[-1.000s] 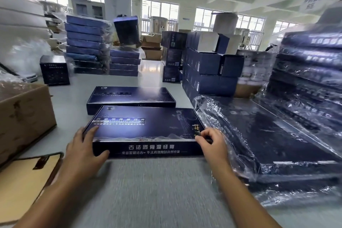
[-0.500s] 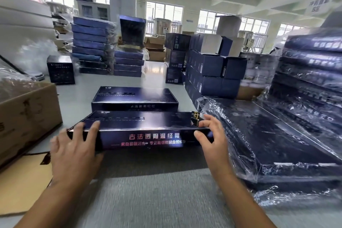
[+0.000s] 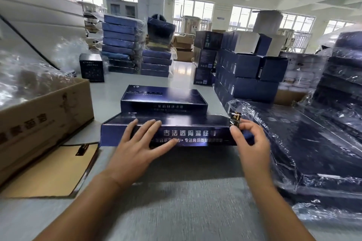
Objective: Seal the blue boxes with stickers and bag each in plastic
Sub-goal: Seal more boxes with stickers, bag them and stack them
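left hand [image 3: 141, 143] pressing flat, fingers straight, on front face of blue box [image 3: 195, 135] | right hand [image 3: 249, 140] pinching sticker [image 3: 235, 118] at box's right top edge | box sitting on tabletop [image 3: 186, 201], second blue box [image 3: 164, 100] just behind

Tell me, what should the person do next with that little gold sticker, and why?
Probably press the sticker down across the top front edge of the near blue box. The right hand pinches it upright at that edge near the right corner, not stuck flat yet, while the left hand lies flat on the front side, steadying the box.
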